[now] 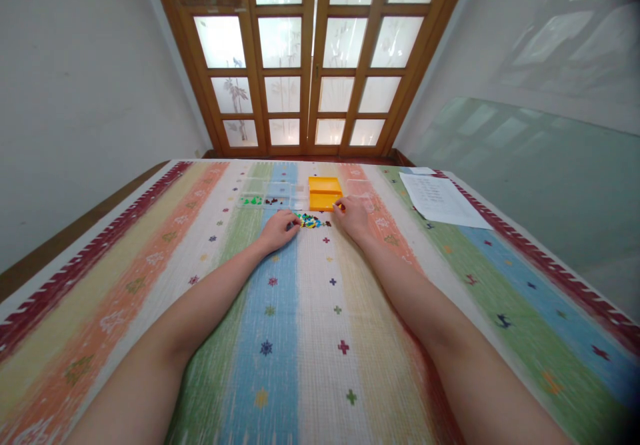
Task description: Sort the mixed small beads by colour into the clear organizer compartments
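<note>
A pile of small multicoloured pieces (311,221), blue, yellow, green and dark, lies on the striped cloth between my hands. My left hand (281,230) rests at the pile's left edge with its fingers curled and closed; what they hold, if anything, is too small to make out. At the front right corner of an open yellow box (325,185), the thumb and fingers of my right hand (354,217) are pinched together. Something pale and tiny may be at those fingertips. Left of the box, a clear divided tray (273,188) holds green pieces (251,200) and dark brown pieces (273,201).
A clear lid or tray (361,188) lies partly behind my right hand. Printed paper sheets (443,199) lie at the right of the table. The striped tablecloth (320,338) covers the table, and wooden glazed doors (310,65) stand beyond its far edge.
</note>
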The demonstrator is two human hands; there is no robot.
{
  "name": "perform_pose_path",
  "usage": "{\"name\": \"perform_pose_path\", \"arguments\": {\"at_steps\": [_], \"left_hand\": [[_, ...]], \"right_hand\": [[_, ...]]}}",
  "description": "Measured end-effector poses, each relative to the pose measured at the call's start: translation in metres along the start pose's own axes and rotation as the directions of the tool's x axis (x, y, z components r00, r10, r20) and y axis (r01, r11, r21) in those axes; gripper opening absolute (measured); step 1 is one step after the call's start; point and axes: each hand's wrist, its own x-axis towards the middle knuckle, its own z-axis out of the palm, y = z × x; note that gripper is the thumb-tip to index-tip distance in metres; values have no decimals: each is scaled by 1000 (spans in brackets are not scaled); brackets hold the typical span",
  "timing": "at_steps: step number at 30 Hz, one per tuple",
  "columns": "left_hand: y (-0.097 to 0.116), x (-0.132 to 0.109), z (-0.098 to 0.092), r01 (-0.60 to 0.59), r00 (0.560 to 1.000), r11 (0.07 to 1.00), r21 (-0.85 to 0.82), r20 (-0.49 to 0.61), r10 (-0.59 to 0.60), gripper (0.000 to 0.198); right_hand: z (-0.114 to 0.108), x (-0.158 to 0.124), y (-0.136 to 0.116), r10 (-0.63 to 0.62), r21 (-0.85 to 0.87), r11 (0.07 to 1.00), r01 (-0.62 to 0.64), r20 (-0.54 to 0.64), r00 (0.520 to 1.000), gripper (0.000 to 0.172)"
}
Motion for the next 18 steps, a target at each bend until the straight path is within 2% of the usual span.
{"name": "perform_pose_path", "arguments": {"at_steps": [4,8,13,18], "left_hand": [[2,0,1,-45,998,995,85,50,41,17],[4,-1,0,-46,997,989,137,69,37,19],[4,-1,0,-54,996,987,152,74,43,20],[5,-2,-1,-58,996,987,149,81,47,21]], "right_hand": [[1,4,12,75,-121,990,-74,3,997,24],[-2,4,15,88,-199,976,-86,1,996,26],[-6,5,19,115,-221,968,-116,-17,993,28],[-6,4,17,90,-215,972,-94,-28,996,28]]}}
